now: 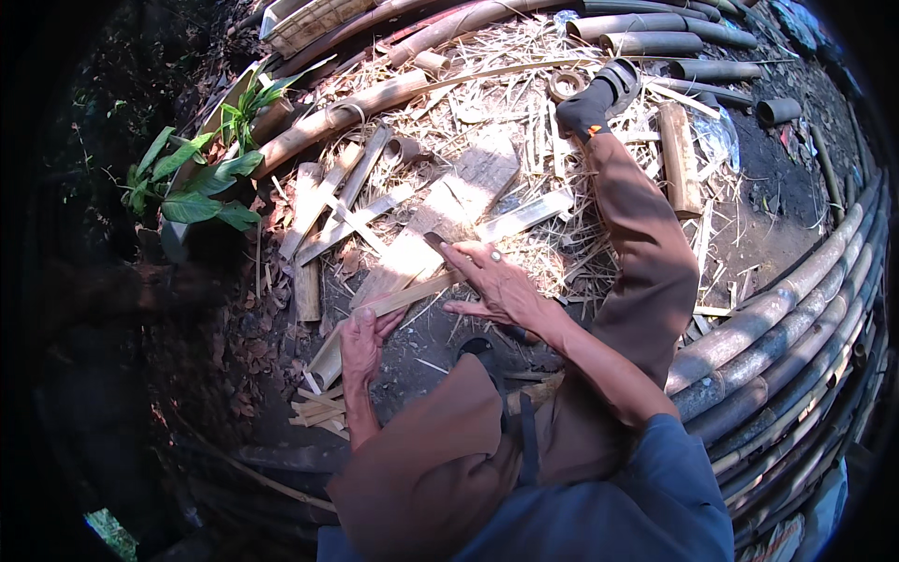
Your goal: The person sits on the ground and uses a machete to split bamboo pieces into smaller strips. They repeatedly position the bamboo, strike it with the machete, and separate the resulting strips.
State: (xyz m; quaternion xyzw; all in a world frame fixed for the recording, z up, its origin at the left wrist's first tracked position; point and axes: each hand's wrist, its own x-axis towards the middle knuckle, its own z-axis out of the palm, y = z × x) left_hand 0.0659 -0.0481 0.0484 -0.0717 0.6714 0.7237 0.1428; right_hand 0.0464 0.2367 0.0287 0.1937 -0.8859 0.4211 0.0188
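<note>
Left hand [361,339] clamped on the near end of a thin bamboo strip [412,295], steadying it across a bamboo plank [440,229] while the right hand [501,286] presses its far end, fingers spread, grip unclear; cut slats [318,407] lie just below, bamboo poles [796,328] crowd the right.
</note>
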